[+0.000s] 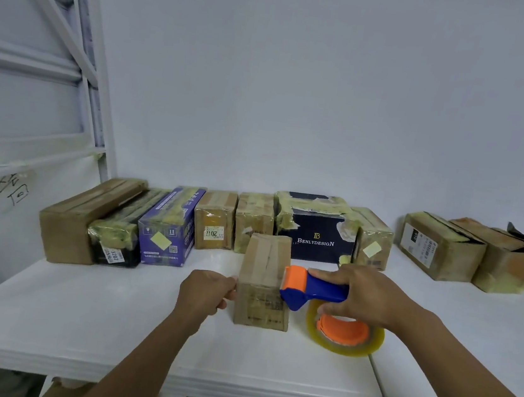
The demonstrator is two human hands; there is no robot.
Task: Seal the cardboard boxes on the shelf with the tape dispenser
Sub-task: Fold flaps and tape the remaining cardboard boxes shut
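Observation:
A small cardboard box [264,274] stands alone on the white shelf [106,327], in front of the row of boxes. My left hand [206,290] grips the box's left side. My right hand [364,293] holds the blue and orange tape dispenser [312,288] by its blue handle. The dispenser's orange roller head rests against the box's upper right edge. Its roll of clear yellowish tape [344,335] hangs below my right hand, just above the shelf.
A row of taped boxes lines the back wall: a long brown box [76,218], a purple box [167,229], a dark "Benlydesign" box [316,231], and two brown boxes at the right [439,246]. A white rack frame [83,54] rises at the left.

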